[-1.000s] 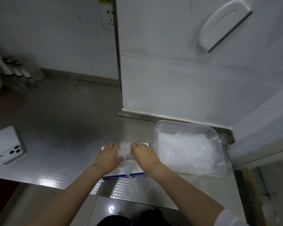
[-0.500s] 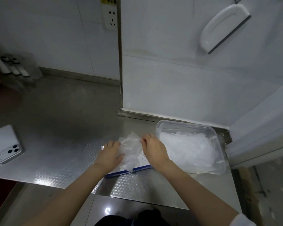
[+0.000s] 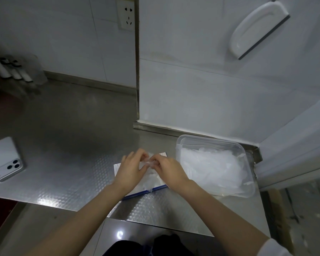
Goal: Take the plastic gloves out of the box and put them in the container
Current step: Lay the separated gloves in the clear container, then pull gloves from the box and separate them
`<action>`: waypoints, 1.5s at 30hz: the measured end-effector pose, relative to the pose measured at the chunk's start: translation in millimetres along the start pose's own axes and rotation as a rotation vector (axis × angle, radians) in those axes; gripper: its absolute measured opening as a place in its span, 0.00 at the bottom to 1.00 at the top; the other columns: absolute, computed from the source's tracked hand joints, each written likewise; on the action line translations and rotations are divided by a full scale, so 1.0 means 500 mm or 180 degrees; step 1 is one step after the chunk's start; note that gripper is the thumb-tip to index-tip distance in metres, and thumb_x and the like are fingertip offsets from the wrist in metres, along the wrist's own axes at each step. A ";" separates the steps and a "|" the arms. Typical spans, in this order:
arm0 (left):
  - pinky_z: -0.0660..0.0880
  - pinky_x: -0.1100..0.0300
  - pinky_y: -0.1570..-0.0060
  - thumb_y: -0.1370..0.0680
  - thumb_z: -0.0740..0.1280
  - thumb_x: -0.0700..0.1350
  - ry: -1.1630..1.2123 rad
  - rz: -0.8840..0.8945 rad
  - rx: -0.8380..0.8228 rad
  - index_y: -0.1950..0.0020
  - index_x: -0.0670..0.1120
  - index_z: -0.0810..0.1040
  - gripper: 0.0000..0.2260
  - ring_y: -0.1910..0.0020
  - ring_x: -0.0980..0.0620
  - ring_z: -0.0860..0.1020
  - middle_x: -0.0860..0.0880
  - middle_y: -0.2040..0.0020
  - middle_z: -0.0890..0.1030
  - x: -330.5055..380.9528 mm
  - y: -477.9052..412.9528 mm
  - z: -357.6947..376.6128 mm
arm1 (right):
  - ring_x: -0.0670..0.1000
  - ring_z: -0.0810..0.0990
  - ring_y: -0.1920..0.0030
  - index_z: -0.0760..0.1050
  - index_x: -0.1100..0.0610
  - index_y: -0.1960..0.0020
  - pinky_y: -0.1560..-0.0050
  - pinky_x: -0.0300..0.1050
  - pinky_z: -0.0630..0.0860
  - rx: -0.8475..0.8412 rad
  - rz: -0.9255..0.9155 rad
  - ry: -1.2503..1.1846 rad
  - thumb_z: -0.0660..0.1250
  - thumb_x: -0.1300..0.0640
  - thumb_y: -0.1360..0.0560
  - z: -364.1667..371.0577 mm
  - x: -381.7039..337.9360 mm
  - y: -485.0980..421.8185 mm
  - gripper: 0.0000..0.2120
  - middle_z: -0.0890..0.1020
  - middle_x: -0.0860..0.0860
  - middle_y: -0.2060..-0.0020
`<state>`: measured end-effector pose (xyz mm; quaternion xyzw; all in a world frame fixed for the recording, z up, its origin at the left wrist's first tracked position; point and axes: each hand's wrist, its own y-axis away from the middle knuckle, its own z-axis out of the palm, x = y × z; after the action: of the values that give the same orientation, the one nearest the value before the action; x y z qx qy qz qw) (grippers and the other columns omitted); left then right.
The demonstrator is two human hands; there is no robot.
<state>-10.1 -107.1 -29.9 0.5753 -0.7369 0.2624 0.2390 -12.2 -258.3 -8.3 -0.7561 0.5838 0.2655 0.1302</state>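
Kitchen corner, seen from my own head: an embossed stainless-steel counter (image 3: 63,163) fills the lower frame, set against a white tiled wall (image 3: 192,89) whose upper part is cut off.

At the counter's right end stands a lidless clear rectangular plastic container (image 3: 179,145), holding a heap of translucent plastic gloves (image 3: 211,169).

My left hand (image 3: 130,169) and right hand (image 3: 171,170) meet just left of the container. The fingers of both are curled, and each thumb and fingertips pinch the same crumpled wad of clear plastic film (image 3: 149,162). It may be one glove or several; the film is too thin to tell. More film trails down between my wrists.

Under my hands lies a flat white cardboard box with a blue edge (image 3: 144,193), just beside the container. Most of it is hidden, including its opening.

A white handled squeegee with a dark blade (image 3: 257,28) hangs on the wall at upper right. A white smartphone (image 3: 6,158) lies camera side up, well apart on the left, its edge clipped by the frame. A white wall socket (image 3: 127,15) is cropped at the top.

At far left, white-handled utensils (image 3: 11,71) are too blurred to identify. A white sleeve cuff (image 3: 273,248) shows at the lower right corner.
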 end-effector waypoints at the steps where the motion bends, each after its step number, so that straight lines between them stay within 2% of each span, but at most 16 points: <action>1: 0.58 0.60 0.43 0.24 0.67 0.46 -0.0083 -0.0035 -0.0124 0.42 0.48 0.72 0.11 0.42 0.53 0.72 0.54 0.47 0.76 -0.003 0.001 0.005 | 0.51 0.80 0.46 0.71 0.56 0.37 0.47 0.43 0.75 -0.0004 0.0067 -0.0012 0.59 0.58 0.20 -0.003 0.001 -0.002 0.13 0.82 0.52 0.47; 5: 0.51 0.53 0.32 0.23 0.65 0.52 -0.0662 -0.0252 -0.0560 0.36 0.51 0.69 0.16 0.33 0.53 0.65 0.53 0.37 0.74 -0.024 0.001 0.020 | 0.52 0.80 0.47 0.70 0.56 0.37 0.48 0.48 0.76 0.0001 0.0137 -0.0097 0.58 0.62 0.20 -0.008 0.005 -0.001 0.13 0.83 0.52 0.50; 8: 0.52 0.52 0.32 0.22 0.64 0.52 -0.1006 -0.0362 -0.0782 0.39 0.51 0.70 0.13 0.33 0.53 0.65 0.52 0.40 0.75 -0.041 0.002 0.027 | 0.53 0.80 0.48 0.71 0.58 0.38 0.51 0.48 0.77 0.0189 0.0230 -0.0342 0.57 0.62 0.20 -0.015 0.009 -0.001 0.12 0.83 0.55 0.50; 11: 0.51 0.51 0.32 0.23 0.64 0.51 -0.1179 -0.0553 -0.0994 0.43 0.51 0.73 0.10 0.33 0.53 0.64 0.51 0.42 0.76 -0.063 0.011 0.028 | 0.51 0.81 0.52 0.72 0.59 0.40 0.60 0.41 0.74 0.0554 0.0304 -0.0660 0.57 0.63 0.20 -0.033 0.019 -0.007 0.11 0.83 0.56 0.53; 16: 0.53 0.53 0.34 0.24 0.64 0.49 -0.1442 -0.0500 -0.1098 0.46 0.50 0.75 0.09 0.34 0.53 0.65 0.52 0.44 0.77 -0.066 0.005 0.033 | 0.50 0.80 0.57 0.71 0.60 0.44 0.56 0.45 0.77 0.1261 0.0329 -0.0958 0.56 0.70 0.22 -0.100 0.036 -0.025 0.11 0.81 0.54 0.57; 19: 0.58 0.53 0.36 0.24 0.63 0.48 -0.1453 -0.0589 -0.1413 0.50 0.52 0.72 0.04 0.36 0.51 0.66 0.51 0.44 0.76 -0.054 -0.015 0.025 | 0.50 0.78 0.59 0.72 0.60 0.46 0.58 0.40 0.74 0.1574 0.0256 -0.0924 0.55 0.71 0.22 -0.141 0.048 -0.036 0.11 0.79 0.51 0.60; 22: 0.65 0.54 0.42 0.23 0.63 0.45 -0.1076 -0.0697 -0.1741 0.46 0.50 0.71 0.07 0.38 0.47 0.71 0.49 0.42 0.76 -0.028 -0.056 -0.007 | 0.46 0.75 0.63 0.71 0.56 0.50 0.62 0.32 0.69 0.1692 0.0186 -0.0936 0.54 0.69 0.21 -0.173 0.061 -0.042 0.11 0.77 0.49 0.62; 25: 0.69 0.56 0.39 0.24 0.65 0.39 -0.0204 -0.0731 -0.1265 0.34 0.45 0.68 0.19 0.38 0.48 0.72 0.46 0.35 0.73 0.020 -0.109 -0.049 | 0.46 0.72 0.59 0.73 0.59 0.49 0.59 0.26 0.65 0.1560 0.0088 -0.0566 0.54 0.70 0.22 -0.200 0.073 -0.036 0.11 0.76 0.50 0.56; 27: 0.67 0.60 0.38 0.25 0.69 0.40 0.0419 -0.0555 -0.0829 0.31 0.43 0.66 0.24 0.35 0.50 0.70 0.48 0.32 0.70 0.075 -0.134 -0.077 | 0.45 0.72 0.56 0.74 0.59 0.46 0.58 0.28 0.65 0.1342 0.0000 -0.0284 0.54 0.71 0.23 -0.213 0.075 -0.031 0.13 0.75 0.49 0.54; 30: 0.65 0.63 0.38 0.29 0.74 0.47 0.0900 -0.0274 -0.1107 0.26 0.48 0.60 0.35 0.34 0.57 0.66 0.55 0.35 0.66 0.158 -0.159 -0.097 | 0.45 0.74 0.53 0.74 0.56 0.46 0.52 0.39 0.71 0.0935 -0.0344 -0.0022 0.55 0.69 0.23 -0.229 0.067 -0.022 0.13 0.76 0.48 0.52; 32: 0.70 0.61 0.42 0.30 0.75 0.48 0.0804 -0.0021 -0.1363 0.33 0.50 0.68 0.28 0.41 0.58 0.72 0.57 0.41 0.71 0.182 -0.174 -0.092 | 0.42 0.75 0.55 0.75 0.54 0.48 0.52 0.38 0.72 0.0718 -0.0522 -0.0262 0.56 0.65 0.21 -0.242 0.056 -0.014 0.11 0.78 0.47 0.55; 35: 0.70 0.61 0.61 0.26 0.72 0.45 0.0721 0.0190 -0.1421 0.55 0.47 0.76 0.05 0.63 0.55 0.73 0.52 0.61 0.76 0.197 -0.190 -0.084 | 0.38 0.76 0.61 0.74 0.53 0.50 0.57 0.30 0.69 0.0913 -0.0333 -0.1224 0.59 0.64 0.21 -0.264 0.048 -0.003 0.09 0.78 0.44 0.62; 38: 0.75 0.60 0.55 0.24 0.68 0.43 0.1213 0.0047 -0.1254 0.52 0.43 0.78 0.04 0.59 0.53 0.79 0.48 0.58 0.80 0.212 -0.195 -0.073 | 0.42 0.79 0.55 0.70 0.52 0.41 0.51 0.39 0.76 0.1013 0.0304 -0.2213 0.63 0.55 0.22 -0.276 0.073 0.009 0.10 0.80 0.48 0.55; 41: 0.75 0.61 0.57 0.22 0.66 0.39 0.1900 -0.0105 -0.0998 0.54 0.38 0.77 0.04 0.63 0.54 0.78 0.46 0.61 0.80 0.224 -0.195 -0.061 | 0.42 0.76 0.43 0.64 0.53 0.32 0.42 0.38 0.72 0.0222 0.0633 -0.2545 0.65 0.51 0.25 -0.264 0.093 0.032 0.24 0.77 0.43 0.44; 43: 0.75 0.62 0.58 0.22 0.65 0.38 0.2155 -0.0210 -0.0928 0.54 0.36 0.77 0.05 0.62 0.53 0.77 0.44 0.61 0.79 0.227 -0.198 -0.047 | 0.36 0.74 0.43 0.66 0.52 0.33 0.44 0.34 0.72 -0.0030 0.0608 -0.2520 0.70 0.53 0.27 -0.247 0.099 0.043 0.25 0.76 0.38 0.43; 45: 0.74 0.60 0.58 0.22 0.65 0.39 0.2274 -0.0254 -0.0960 0.52 0.34 0.77 0.07 0.62 0.51 0.77 0.41 0.60 0.79 0.233 -0.199 -0.033 | 0.38 0.78 0.45 0.72 0.54 0.37 0.45 0.34 0.73 0.0109 0.0531 -0.2479 0.72 0.57 0.28 -0.232 0.109 0.040 0.21 0.80 0.42 0.45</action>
<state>61.5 -200.2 69.7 0.4343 -0.6147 0.3255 0.5724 7.4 -367.0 59.5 -0.5465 0.5546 0.5322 0.3324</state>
